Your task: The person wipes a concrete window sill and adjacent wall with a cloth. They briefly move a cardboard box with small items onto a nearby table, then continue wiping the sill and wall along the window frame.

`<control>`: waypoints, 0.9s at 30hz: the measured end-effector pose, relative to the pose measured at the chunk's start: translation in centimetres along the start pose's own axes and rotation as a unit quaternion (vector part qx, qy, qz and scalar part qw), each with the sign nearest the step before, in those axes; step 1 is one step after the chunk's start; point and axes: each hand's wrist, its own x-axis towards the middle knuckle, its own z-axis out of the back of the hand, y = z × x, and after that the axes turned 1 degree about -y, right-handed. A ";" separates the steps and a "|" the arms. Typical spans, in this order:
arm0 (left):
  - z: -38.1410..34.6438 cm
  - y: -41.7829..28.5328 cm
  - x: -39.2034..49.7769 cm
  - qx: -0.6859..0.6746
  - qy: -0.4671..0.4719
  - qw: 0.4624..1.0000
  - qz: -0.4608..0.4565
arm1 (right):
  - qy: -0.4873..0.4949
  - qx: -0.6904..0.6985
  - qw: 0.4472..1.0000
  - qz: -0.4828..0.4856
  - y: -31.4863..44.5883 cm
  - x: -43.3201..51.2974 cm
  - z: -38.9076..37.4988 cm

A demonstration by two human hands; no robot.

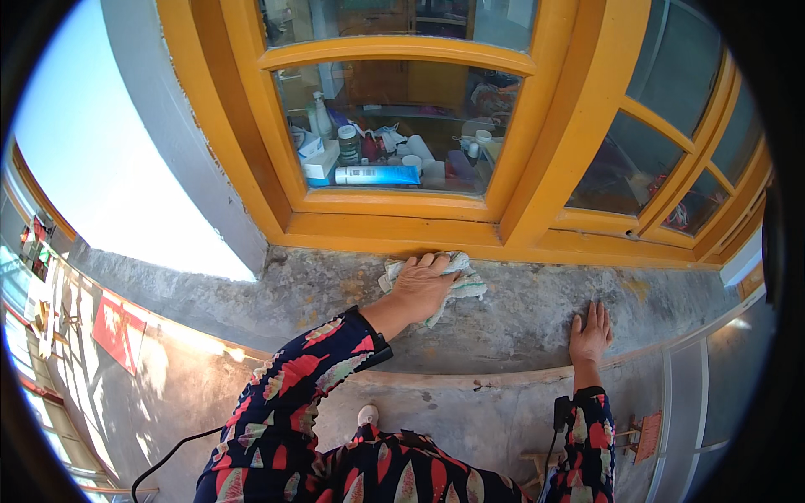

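Observation:
My left hand presses a crumpled white cloth with green stripes onto the grey concrete windowsill. The cloth lies close against the bottom rail of the yellow-painted wooden window frame, partly hidden under my fingers. Farther right, my right hand rests palm down near the sill's front edge, holding nothing, its thumb spread away from the fingers. Yellowish stains mark the sill on both sides of the cloth.
Behind the window pane lie a blue and white tube, a lidded jar and several bottles. A white wall bounds the sill at left. Below are a concrete floor, a red mat and a small red-topped stool.

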 end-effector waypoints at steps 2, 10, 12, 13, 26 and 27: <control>0.5 1.9 -1.9 0.008 0.004 1.000 0.018 | 0.002 -0.004 1.000 0.000 0.0 0.0 0.0; 2.7 9.1 -10.2 0.075 -0.013 0.988 0.134 | 0.001 -0.011 1.000 -0.007 -0.3 0.3 -0.5; 3.6 10.6 -12.1 0.094 -0.003 0.980 0.173 | -0.004 -0.013 1.000 -0.007 -0.4 0.3 -0.6; 4.1 11.3 -13.0 0.100 0.006 0.975 0.196 | -0.004 -0.012 1.000 -0.005 -0.4 0.4 -0.7; 5.3 15.9 -15.2 0.126 0.011 0.898 0.421 | -0.031 -0.023 0.999 0.013 -1.7 1.3 -2.3; 5.4 15.9 -15.1 0.118 0.020 0.898 0.423 | -0.031 -0.025 0.999 0.011 -1.6 1.3 -2.3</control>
